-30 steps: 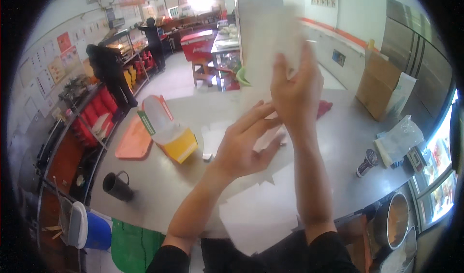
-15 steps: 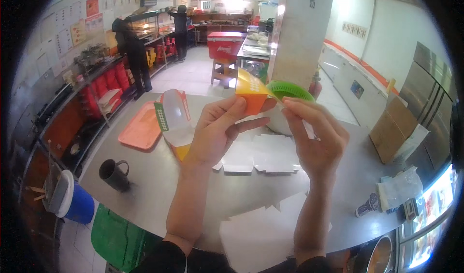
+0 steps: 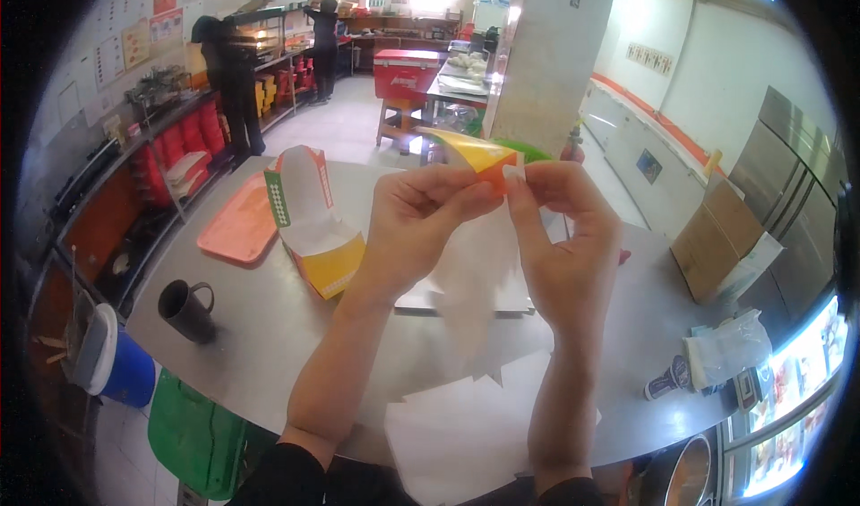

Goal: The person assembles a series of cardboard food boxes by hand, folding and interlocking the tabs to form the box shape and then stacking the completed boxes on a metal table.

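Both of my hands are raised over the metal table point(image 3: 260, 345), pinching a partly folded yellow-and-orange paper carton point(image 3: 482, 158). My left hand point(image 3: 417, 224) is closed on its left side. The thumb and fingers of my right hand point(image 3: 569, 228) grip its right edge. Below the carton, a pale shape is smeared by motion, and I cannot make out what it is. Left of my hands stands an open takeaway box point(image 3: 309, 192) with green, orange and yellow panels. White flat carton blanks point(image 3: 475, 430) lie by the near edge; more are partly hidden under my hands.
An orange tray point(image 3: 237, 228) and a dark mug point(image 3: 186, 309) are on the left. To the right are a printed cup point(image 3: 665, 382), a plastic bag point(image 3: 730, 349) and a cardboard box point(image 3: 721, 242). Behind the carton shows a green basket point(image 3: 527, 151). Two people point(image 3: 231, 85) stand far left.
The carton has turned and tilted in my hands. My right hand has closed in toward the left one, its thumb now at the carton's edge. The whole view has shifted slightly.
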### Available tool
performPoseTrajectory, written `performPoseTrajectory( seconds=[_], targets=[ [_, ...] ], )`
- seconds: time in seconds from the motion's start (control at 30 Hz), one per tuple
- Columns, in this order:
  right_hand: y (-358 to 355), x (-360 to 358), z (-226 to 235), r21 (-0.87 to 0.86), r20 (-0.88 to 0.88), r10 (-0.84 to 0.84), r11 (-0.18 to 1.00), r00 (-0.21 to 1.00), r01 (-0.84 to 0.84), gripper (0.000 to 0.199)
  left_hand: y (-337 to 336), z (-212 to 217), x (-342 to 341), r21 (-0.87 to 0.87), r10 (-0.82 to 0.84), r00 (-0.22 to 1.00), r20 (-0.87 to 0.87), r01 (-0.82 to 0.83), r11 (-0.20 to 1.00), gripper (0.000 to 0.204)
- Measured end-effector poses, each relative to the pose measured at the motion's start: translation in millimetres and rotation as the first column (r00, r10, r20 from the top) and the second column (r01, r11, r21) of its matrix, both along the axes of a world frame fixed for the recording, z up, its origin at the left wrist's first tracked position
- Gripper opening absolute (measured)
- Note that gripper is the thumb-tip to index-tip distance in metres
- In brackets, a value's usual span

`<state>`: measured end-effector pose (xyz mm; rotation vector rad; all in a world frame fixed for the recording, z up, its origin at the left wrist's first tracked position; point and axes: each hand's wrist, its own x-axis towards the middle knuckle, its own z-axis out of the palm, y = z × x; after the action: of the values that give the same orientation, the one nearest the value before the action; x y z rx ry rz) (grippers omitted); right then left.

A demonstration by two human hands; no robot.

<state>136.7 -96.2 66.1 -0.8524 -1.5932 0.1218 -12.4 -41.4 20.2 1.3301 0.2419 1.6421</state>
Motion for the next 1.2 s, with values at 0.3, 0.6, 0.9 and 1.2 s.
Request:
performPoseTrajectory(
  seconds=[0.3, 0.6, 0.9, 1.2],
  targets=[
    [-0.7, 4.2, 1.9, 0.093, 0.067, -0.058, 0.994, 0.996, 0.052, 0.009, 1.2, -2.6, 2.3, 0.032, -0.001, 1.0, 0.028, 0.001, 0.999, 0.019],
    [-0.2, 0.2, -0.6, 0.088, 0.061, 0.035, 0.995, 0.998, -0.04, 0.013, 10.5, -14.4, -4.3, 0.127, 0.012, 0.998, 0.054, -0.019, 0.992, 0.018],
    [34.0, -36.6, -36.6, 0.35, 0.313, -0.302, 0.918, 0.9, 0.186, 0.054, -3.7, 4.4, 26.7, -0.135, 0.086, 0.908, 0.411, -0.033, 0.99, 0.035],
    [31.8, 3.2, -14.3, -0.123, 0.281, 0.142, 0.986, 0.949, -0.112, 0.076, 12.5, -16.0, 0.5, -0.078, -0.037, 0.941, 0.337, 0.067, 0.995, 0.064]
  ],
)
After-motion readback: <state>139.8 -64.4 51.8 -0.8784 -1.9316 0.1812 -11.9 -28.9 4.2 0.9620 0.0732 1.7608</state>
